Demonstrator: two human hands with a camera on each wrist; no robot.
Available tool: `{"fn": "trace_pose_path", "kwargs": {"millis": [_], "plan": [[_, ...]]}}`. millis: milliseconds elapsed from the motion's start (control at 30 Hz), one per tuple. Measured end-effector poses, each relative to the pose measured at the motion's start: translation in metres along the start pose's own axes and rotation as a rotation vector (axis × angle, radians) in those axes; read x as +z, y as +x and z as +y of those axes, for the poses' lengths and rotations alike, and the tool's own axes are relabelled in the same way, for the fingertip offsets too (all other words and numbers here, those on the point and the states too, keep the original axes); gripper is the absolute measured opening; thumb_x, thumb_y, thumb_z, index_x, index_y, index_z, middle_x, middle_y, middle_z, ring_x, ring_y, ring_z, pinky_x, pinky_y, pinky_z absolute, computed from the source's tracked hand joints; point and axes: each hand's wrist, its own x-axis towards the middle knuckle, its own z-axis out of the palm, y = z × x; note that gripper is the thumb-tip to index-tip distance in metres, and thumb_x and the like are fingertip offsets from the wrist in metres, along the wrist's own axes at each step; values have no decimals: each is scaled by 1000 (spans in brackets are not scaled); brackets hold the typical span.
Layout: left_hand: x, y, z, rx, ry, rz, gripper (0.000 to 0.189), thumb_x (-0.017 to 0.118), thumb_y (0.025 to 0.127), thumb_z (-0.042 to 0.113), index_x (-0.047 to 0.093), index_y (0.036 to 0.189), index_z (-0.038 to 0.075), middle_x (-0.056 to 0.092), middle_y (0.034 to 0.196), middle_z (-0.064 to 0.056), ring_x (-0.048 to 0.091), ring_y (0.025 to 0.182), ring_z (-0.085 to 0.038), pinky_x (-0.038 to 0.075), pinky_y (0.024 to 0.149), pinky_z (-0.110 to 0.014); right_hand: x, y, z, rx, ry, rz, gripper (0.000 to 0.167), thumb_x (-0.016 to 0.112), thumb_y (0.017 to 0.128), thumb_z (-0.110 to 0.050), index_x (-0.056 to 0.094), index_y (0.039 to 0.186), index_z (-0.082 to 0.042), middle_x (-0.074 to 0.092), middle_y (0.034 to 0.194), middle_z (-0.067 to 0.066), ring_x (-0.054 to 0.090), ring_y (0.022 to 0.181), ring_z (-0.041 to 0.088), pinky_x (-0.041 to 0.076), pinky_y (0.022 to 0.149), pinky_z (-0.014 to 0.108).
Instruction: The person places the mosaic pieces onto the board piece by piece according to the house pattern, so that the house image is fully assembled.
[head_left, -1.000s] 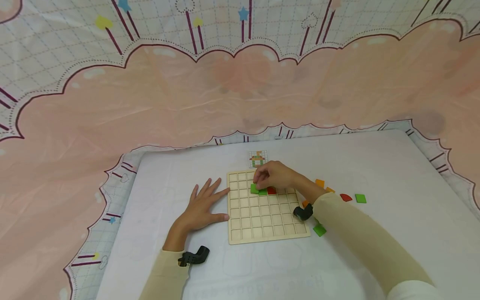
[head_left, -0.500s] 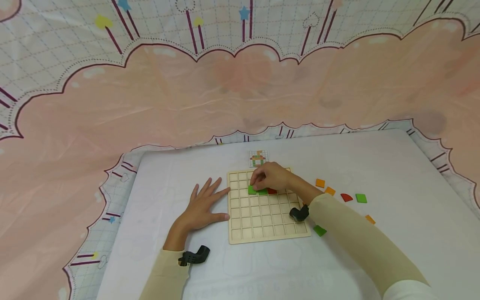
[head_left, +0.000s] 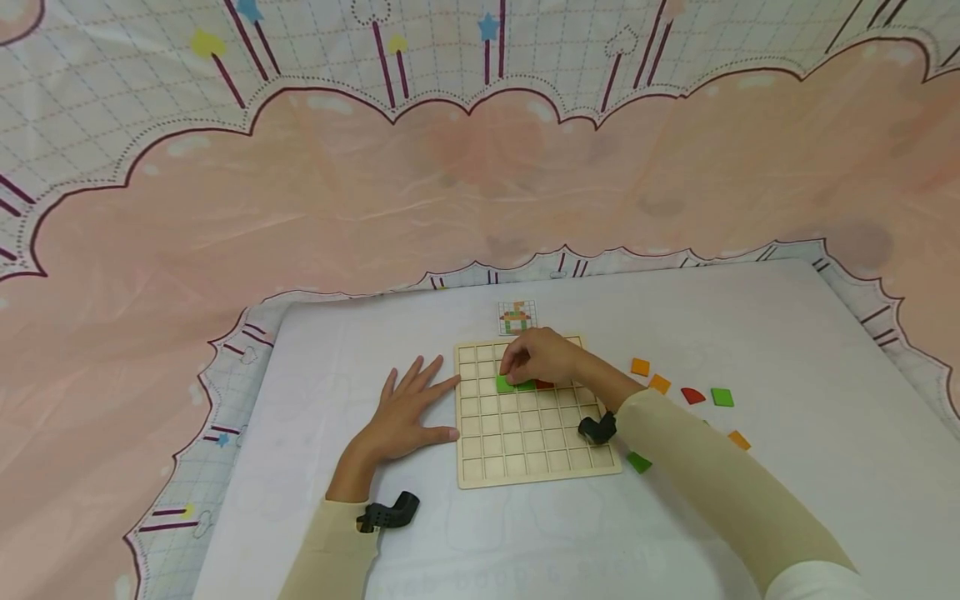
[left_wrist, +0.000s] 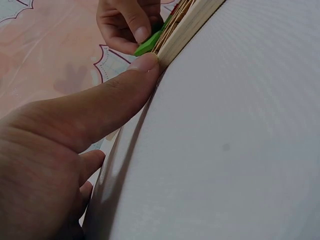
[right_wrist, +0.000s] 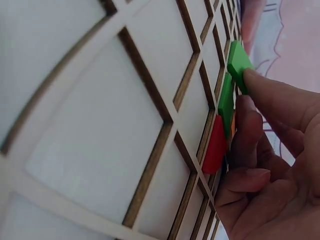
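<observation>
Green marks the middle of the head view: a square tile (head_left: 503, 384), pinched by the right hand (head_left: 540, 354) over the wooden grid board (head_left: 489, 447); the left hand (head_left: 397, 417), fingers spread, touches its left edge. A pattern card (head_left: 516, 317) lies above; right of centre, the sleeve (head_left: 720, 483) partly blocks loose tiles (head_left: 660, 383).

Left wrist view, upper centre: the thumb (left_wrist: 145, 62) meets the board's edge.

Right wrist view, upper right: the square tile tilts beside another green piece (right_wrist: 225, 102) and a red piece (right_wrist: 215, 145); seating it seems underway, calling for levelling, then release.

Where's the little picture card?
In the head view, the picture card lies just beyond the far edge of the grid board, near the right hand.
</observation>
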Motion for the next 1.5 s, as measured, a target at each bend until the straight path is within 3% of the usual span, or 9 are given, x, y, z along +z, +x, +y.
{"fn": "trace_pose_path", "kwargs": {"millis": [667,1167,1300,1500], "plan": [[0,-1,1,7,-4,10,86,79,81,56,45,156,28,17,173,-3,3,161,-35,-7,124,-66,4,-1,1,-33,-82,44,4,81,88,-18,79,90,-16,73,83,-7,63,77,5,53,77,26],[3,0,-2,-1,4,8,87,78,81,57,44,156,29,17,173,-3,2,161,-34,-7,124,-65,2,-10,6,26,-83,66,5,83,87,-18,78,89,-18,72,81,-7,63,79,8,53,79,29],[2,-1,-1,1,0,5,87,79,81,56,44,156,29,16,173,-2,1,161,-34,-8,124,-65,-2,-16,12,58,-51,62,6,82,88,-17,78,92,-17,72,82,-6,63,79,11,54,78,29],[2,-1,-1,9,2,13,87,79,81,56,44,156,29,16,173,-2,2,161,-34,-7,124,-66,-13,-26,20,79,-87,83,5,82,87,-17,78,91,-17,70,83,-5,61,80,13,53,77,28]]}}
